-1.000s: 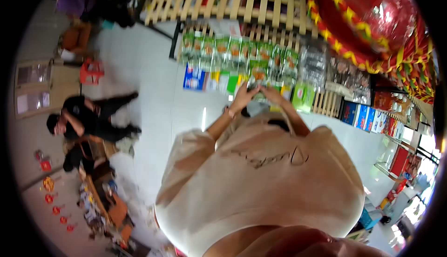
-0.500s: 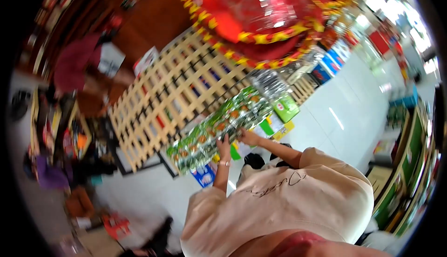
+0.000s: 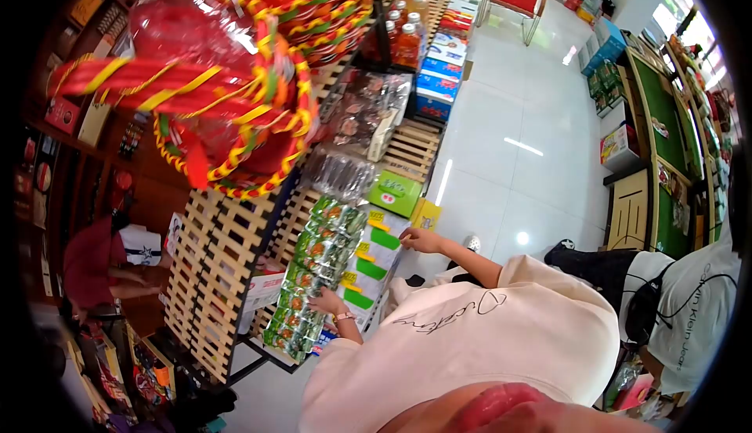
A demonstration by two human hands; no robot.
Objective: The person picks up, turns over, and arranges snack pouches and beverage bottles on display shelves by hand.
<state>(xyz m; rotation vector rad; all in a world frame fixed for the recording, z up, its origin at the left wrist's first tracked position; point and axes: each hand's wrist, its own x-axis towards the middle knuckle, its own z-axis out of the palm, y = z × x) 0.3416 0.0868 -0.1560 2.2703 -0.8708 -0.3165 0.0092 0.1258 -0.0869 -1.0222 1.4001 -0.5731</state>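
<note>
My left hand (image 3: 329, 302), with a bracelet at the wrist, lies at the right edge of a row of shiny green packets (image 3: 301, 296), its fingers stretched out. Orange round pictures run along these packets. My right hand (image 3: 421, 240) is at the right side of the white boxes with green and yellow labels (image 3: 382, 239), fingers apart and slightly bent. Whether its fingertips touch the boxes I cannot make out. Just beyond them are a green box (image 3: 394, 193) and a yellow box (image 3: 426, 215). Clear plastic packs (image 3: 340, 174) lie past the packets.
Slatted wooden shelving (image 3: 205, 276) stands at the left, with red and yellow braided baskets (image 3: 235, 119) over it. Farther along are bottles (image 3: 407, 45) and blue-and-white cartons (image 3: 439, 80). A person in a maroon top (image 3: 88, 260) is at left, another in white (image 3: 697, 315) at right.
The view has turned and straightened. My right hand has left the green packets for the right side of the white boxes; my left hand remains at the packets. The hands are farther apart.
</note>
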